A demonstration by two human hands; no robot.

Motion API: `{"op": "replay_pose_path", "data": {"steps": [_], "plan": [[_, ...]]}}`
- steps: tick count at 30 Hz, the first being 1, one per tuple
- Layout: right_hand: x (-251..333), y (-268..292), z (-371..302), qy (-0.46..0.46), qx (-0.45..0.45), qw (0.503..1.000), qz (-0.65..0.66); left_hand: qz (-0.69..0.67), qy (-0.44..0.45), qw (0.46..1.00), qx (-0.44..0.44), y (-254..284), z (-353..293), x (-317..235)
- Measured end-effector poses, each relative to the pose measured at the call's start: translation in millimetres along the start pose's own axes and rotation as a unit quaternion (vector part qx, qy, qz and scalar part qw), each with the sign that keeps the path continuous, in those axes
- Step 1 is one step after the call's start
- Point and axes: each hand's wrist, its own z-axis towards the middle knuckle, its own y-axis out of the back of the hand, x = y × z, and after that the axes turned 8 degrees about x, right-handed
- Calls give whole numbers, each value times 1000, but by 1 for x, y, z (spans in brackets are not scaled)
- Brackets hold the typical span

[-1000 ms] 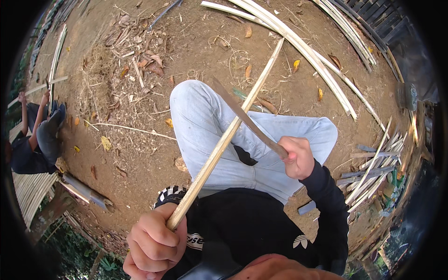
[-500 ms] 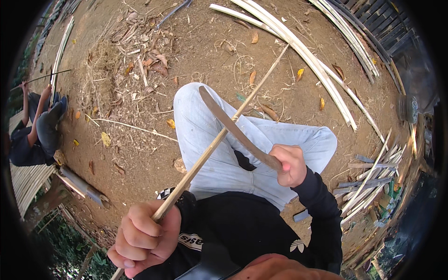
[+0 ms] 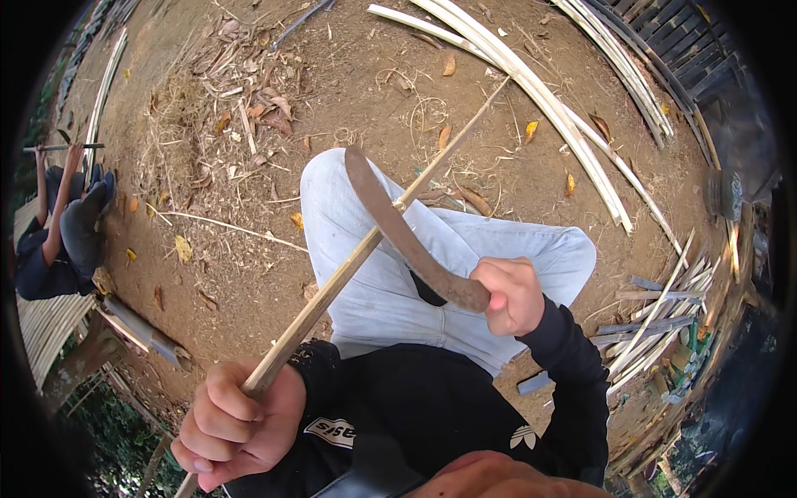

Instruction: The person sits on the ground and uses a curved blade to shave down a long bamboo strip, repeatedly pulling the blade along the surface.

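Bamboo strip (image 3: pixel 336 286), likely light, stiff and springy, slants forward through the tightly curled left fingers (image 3: pixel 217 417), a sensible grip clear of the curved machete (image 3: pixel 408 246) that the wrapped right fingers (image 3: pixel 494 274) hold across it.

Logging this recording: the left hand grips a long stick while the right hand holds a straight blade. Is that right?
Not straight: the head view shows the right hand holding a curved blade. The left hand does grip a long stick.
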Motion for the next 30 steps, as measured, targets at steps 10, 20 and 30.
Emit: {"op": "replay_pose_path", "data": {"steps": [10,20,30], "plan": [[-4,-3,8,51,17,999,3,15,20,1000,-8,13,-1,-7],[-31,12,5,67,7,997,-43,11,17,1000,0,7,-1,-4],[-47,38,26,61,3,992,-112,3,18,1000,-1,-1,3,-2]]}}
